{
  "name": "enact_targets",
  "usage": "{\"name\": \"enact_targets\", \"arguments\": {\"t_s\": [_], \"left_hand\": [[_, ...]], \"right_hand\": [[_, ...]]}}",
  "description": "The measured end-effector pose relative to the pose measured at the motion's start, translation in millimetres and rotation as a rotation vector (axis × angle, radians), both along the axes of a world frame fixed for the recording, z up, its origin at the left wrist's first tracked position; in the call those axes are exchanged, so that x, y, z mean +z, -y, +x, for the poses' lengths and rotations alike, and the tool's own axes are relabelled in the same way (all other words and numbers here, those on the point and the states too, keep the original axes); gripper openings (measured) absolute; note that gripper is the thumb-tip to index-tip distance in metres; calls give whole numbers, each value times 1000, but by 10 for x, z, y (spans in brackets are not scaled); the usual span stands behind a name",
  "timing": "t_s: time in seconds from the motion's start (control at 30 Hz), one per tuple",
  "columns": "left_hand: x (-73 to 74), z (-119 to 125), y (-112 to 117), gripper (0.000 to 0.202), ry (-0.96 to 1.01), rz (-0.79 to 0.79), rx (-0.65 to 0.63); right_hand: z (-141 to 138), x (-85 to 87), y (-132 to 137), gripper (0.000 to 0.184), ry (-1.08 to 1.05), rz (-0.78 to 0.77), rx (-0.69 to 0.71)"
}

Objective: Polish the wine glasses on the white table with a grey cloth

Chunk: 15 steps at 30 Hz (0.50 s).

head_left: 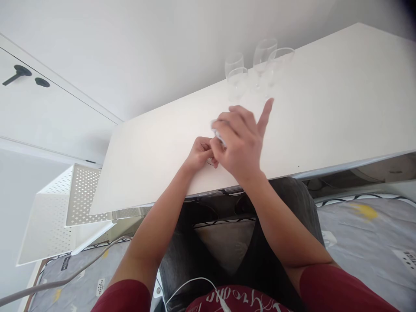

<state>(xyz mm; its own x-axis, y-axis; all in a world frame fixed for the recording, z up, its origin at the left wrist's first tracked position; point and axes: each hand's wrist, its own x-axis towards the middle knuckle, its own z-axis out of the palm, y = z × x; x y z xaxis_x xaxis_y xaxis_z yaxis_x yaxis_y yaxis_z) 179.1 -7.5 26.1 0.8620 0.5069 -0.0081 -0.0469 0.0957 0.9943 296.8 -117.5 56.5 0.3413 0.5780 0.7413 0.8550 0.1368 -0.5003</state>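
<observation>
My two hands meet over the middle of the white table (325,112). My left hand (199,154) is pinched shut on the foot of what looks like a clear wine glass (217,132). My right hand (242,138) wraps over the glass's bowl, index finger pointing up and away, hiding most of it. A whitish rim shows at the right hand's fingertips. Several more clear wine glasses (264,54) stand upright at the table's far edge by the wall, just beyond my hands.
A white perforated metal shelf (61,208) stands left of the table. A white door with a black handle (17,73) is at far left. Below are my lap, a grey patterned bedcover (364,242) and a white cable (195,284).
</observation>
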Motion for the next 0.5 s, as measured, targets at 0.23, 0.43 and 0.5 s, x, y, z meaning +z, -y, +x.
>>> {"name": "enact_targets", "arguments": {"t_s": [0.23,0.43,0.5], "left_hand": [[-12,-65,-37,34,12,17,-177],[-14,-75,-60,35,123,-43,-76],[-7,-74,-54,33,147,-41,-50]], "right_hand": [[374,230,204,17,-909,-77,284],[342,183,97,15,-1217,99,594],[385,190,134,20,-1108,39,602]]}}
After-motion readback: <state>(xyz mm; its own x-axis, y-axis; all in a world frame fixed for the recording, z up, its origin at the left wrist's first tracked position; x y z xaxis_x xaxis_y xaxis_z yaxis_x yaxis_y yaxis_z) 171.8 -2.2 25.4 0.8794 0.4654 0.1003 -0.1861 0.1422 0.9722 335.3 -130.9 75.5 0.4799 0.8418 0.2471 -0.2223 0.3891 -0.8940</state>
